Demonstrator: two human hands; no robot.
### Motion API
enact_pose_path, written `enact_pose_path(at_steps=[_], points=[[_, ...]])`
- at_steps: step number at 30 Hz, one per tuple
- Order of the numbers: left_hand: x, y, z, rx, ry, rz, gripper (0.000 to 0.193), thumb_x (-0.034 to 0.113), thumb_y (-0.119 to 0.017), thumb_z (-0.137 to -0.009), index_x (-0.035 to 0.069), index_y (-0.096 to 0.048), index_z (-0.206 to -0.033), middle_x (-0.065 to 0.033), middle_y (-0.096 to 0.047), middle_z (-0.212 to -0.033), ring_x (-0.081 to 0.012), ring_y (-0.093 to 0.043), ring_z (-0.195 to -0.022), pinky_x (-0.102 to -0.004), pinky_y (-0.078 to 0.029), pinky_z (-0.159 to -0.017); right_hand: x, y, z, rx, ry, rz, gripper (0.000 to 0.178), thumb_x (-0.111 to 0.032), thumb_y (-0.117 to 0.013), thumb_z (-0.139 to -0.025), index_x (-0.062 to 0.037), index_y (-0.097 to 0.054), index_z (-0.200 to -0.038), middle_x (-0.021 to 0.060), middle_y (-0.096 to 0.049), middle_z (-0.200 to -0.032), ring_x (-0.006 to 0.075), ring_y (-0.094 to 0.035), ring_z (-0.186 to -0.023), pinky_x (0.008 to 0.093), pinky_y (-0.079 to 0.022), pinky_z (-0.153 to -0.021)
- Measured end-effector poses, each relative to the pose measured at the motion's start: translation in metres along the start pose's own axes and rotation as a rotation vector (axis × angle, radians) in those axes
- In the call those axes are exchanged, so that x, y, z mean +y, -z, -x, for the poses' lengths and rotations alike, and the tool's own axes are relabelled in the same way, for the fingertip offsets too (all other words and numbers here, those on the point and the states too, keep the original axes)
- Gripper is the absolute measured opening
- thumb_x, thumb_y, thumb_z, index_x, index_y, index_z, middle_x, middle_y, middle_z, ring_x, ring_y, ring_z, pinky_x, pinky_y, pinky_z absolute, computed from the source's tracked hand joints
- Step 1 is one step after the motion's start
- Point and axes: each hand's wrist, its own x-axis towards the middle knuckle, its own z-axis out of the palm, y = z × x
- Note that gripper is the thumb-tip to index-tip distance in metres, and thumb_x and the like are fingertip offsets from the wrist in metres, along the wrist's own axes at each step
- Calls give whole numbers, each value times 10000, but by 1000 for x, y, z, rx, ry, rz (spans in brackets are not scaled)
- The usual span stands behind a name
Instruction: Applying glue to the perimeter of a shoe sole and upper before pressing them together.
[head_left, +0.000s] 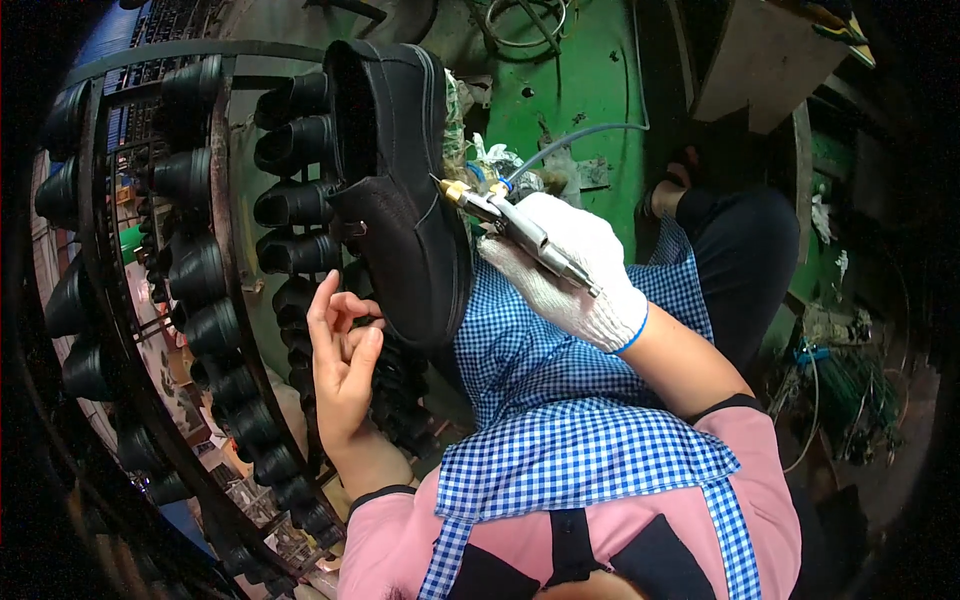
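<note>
A black shoe [412, 240] stands with its toe pointing toward me and its opening facing left; what supports it is hidden. My right hand [585, 265], in a white knitted glove with a blue cuff edge, grips a slim metal spray gun [532, 238] with a brass nozzle. A grey-blue hose runs from it toward the far right. Its tip is at the shoe's right side, near the seam; whether it touches, I cannot tell. My bare left hand [347, 345] is beside the shoe's toe, fingers apart and loosely curled, with nothing visible in it.
On the left a dark metal rack [225, 250] carries rows of black shoes [290, 145]. Beyond the shoe lies a green surface [590, 90] with crumpled wrapping. A box-like panel [765, 65] stands at the far right. My blue checked apron [580, 450] covers my lap.
</note>
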Motion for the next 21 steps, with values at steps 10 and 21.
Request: enact_pose_path(at_steps=[10, 21], points=[[3, -9, 6, -35, -111, -215, 673, -141, -691, -813, 60, -507, -1429, -71, -476, -1155, -182, -609, -1056, -324, -547, -940, -9, 20, 17, -157, -6, 116, 208, -349, -744, -896, -152, -700, -947, 57, -640, -767, 258, -669, -658, 352, -542, -586], [18, -26, -4, -102, -327, -431, 578, -108, -772, -771, 132, -672, -1287, -65, -519, -999, -163, -590, -897, -273, -532, -777, -12, 48, 35, -244, -5, 126, 251, -377, -752, -874, -144, -661, -884, 73, -614, -760, 268, -660, -637, 358, -531, -558]])
